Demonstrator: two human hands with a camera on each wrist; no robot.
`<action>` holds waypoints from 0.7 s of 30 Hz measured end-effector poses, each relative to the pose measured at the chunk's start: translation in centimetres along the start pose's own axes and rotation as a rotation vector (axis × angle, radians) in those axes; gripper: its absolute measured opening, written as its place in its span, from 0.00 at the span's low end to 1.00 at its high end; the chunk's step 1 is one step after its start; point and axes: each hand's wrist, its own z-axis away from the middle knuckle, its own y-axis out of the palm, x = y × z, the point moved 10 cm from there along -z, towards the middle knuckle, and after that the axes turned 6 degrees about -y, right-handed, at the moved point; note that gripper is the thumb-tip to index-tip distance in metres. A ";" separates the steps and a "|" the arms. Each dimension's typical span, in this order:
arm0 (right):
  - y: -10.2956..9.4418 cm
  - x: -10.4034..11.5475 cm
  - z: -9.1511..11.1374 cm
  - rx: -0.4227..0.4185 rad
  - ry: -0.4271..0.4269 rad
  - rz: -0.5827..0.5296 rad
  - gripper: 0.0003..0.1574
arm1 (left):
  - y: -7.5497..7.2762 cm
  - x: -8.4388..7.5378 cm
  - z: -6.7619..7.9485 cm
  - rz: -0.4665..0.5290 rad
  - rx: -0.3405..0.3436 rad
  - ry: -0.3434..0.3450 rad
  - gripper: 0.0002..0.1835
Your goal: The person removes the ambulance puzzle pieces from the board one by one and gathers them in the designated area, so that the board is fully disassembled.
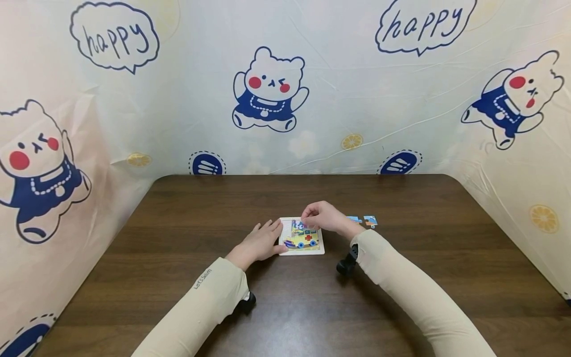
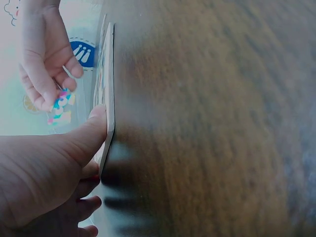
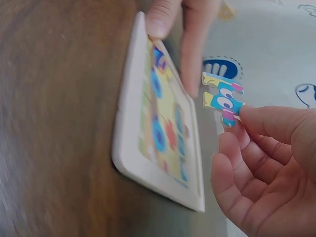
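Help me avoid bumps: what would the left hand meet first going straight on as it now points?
The left hand would probably meet the white puzzle frame, whose edge it appears to touch.

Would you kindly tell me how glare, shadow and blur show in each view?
Head: mostly crisp, soft sheen on the brown wood-grain table; left wrist: table grain blurred, dark shadows beside the left hand, pale cartoon-printed backdrop washed out; right wrist: table smeared, the blue, yellow and pink interlocking puzzle piece comparatively sharp.
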 end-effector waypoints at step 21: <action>-6.5 -2.1 4.3 -0.077 -0.020 0.094 0.07 | 0.0 0.0 0.0 -0.012 -0.008 0.011 0.38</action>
